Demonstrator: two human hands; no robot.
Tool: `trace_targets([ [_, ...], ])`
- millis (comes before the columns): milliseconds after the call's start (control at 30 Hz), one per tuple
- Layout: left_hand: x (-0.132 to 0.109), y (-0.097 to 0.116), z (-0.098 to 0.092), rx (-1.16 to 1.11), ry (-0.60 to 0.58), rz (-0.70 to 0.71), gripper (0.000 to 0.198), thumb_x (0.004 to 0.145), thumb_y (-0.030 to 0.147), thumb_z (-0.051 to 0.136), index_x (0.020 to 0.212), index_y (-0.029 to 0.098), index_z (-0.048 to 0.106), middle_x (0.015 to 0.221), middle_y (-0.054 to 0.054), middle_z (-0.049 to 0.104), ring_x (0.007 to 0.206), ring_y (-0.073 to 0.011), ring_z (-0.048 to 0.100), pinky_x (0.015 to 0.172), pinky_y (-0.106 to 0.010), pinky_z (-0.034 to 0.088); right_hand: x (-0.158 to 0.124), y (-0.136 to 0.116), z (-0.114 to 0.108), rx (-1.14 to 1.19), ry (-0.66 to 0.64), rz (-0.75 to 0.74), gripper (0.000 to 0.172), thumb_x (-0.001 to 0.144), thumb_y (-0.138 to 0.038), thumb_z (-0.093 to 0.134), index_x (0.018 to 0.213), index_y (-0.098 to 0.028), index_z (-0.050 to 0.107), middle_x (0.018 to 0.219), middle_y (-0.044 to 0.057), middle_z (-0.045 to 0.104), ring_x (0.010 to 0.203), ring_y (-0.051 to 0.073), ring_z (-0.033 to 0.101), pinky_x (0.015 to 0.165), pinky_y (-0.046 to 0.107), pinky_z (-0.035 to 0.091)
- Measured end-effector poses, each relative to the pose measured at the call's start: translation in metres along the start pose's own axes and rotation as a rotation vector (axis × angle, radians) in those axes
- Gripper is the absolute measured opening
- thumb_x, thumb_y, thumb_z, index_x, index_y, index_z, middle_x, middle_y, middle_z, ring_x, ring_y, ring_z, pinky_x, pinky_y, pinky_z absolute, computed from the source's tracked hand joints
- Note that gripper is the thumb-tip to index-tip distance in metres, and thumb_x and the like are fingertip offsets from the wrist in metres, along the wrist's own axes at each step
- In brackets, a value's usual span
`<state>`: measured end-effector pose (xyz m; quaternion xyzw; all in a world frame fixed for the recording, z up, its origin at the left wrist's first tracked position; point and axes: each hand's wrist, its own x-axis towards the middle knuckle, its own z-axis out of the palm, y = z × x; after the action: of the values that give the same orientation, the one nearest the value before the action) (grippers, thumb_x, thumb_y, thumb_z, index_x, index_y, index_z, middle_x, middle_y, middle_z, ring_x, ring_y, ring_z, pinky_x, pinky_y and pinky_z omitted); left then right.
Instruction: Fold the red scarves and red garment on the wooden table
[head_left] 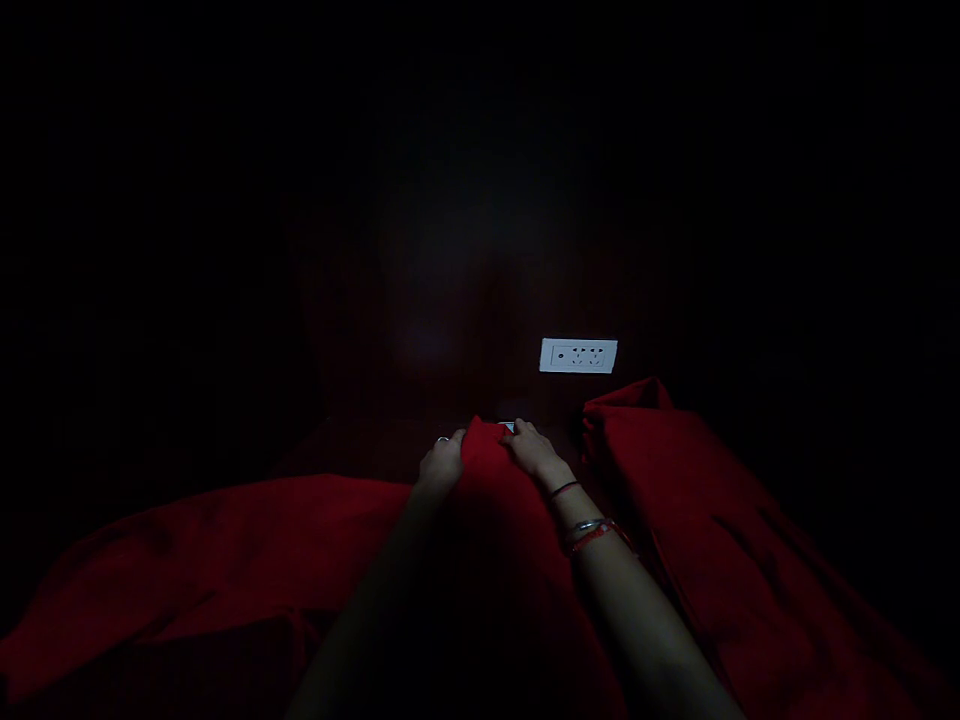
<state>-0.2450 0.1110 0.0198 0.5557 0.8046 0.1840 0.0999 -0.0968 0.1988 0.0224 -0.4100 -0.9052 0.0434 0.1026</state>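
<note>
A red cloth (pixel 491 480) runs up the middle between my two arms, raised to a small peak at its far end. My left hand (pixel 442 462) is closed on the cloth's left edge, and a ring shows on one finger. On the opposite edge, my right hand (pixel 534 447) pinches the fabric; bracelets circle that wrist. A small pale, bright-edged thing (pixel 508 426) peeks out behind the cloth beside my right fingers; its kind is not clear. Dark shadow hides the lower part of the cloth.
More red fabric (pixel 247 530) spreads out on the left. At the right lies a thick folded stack of red cloth (pixel 675 460). A white socket panel (pixel 578 356) is set in the dark wall behind. Everything beyond is too dark to make out.
</note>
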Motion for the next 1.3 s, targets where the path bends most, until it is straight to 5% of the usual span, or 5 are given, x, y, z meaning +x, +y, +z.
trace_targets([
  [367,-0.01,0.005,-0.007,0.01,-0.026,-0.059,0.062,0.076,0.013,0.035,0.135,0.023,0.019,0.11,-0.017,0.05,0.098,-0.0284,0.052,0.077,-0.038,0.04,0.009,0.037,-0.013,0.232,0.199,0.198,0.027,0.07,-0.007,0.04,0.083,-0.016,0.062,0.079,0.005,0.064,0.074,0.014,0.057,0.064,0.02,0.038],
  [533,-0.003,0.03,-0.007,0.003,0.208,0.313,0.05,0.078,0.016,0.038,0.128,0.02,0.037,0.127,-0.01,0.039,0.113,-0.0241,0.037,0.093,-0.033,0.031,0.011,0.042,-0.014,0.438,0.245,0.191,0.022,0.073,-0.02,0.043,0.076,-0.015,0.064,0.071,0.002,0.064,0.067,0.011,0.057,0.06,0.018,0.039],
  [700,0.018,0.053,-0.002,0.063,0.005,0.539,0.04,0.074,0.018,0.049,0.114,0.021,0.052,0.111,-0.008,0.054,0.103,-0.0234,0.044,0.091,-0.032,0.032,0.011,0.038,-0.011,0.359,0.324,0.281,0.015,0.066,-0.022,0.051,0.071,-0.016,0.064,0.068,0.002,0.063,0.065,0.013,0.057,0.058,0.018,0.038],
  [967,0.007,0.038,-0.014,0.305,0.043,0.531,0.019,0.071,0.011,0.048,0.082,0.017,0.062,0.104,-0.011,0.051,0.099,-0.0252,0.042,0.082,-0.034,0.037,0.008,0.039,-0.018,0.347,0.315,0.324,0.025,0.066,-0.006,0.045,0.078,-0.015,0.064,0.078,0.005,0.065,0.075,0.013,0.06,0.063,0.017,0.04],
  [1300,-0.006,0.037,-0.031,0.324,0.135,0.357,0.026,0.079,0.018,0.037,0.095,0.018,0.058,0.123,-0.01,0.037,0.108,-0.0263,0.036,0.083,-0.036,0.034,0.01,0.037,-0.017,0.278,0.239,0.255,0.04,0.067,0.0,0.043,0.099,-0.018,0.058,0.095,0.006,0.064,0.088,0.014,0.058,0.072,0.017,0.04],
])
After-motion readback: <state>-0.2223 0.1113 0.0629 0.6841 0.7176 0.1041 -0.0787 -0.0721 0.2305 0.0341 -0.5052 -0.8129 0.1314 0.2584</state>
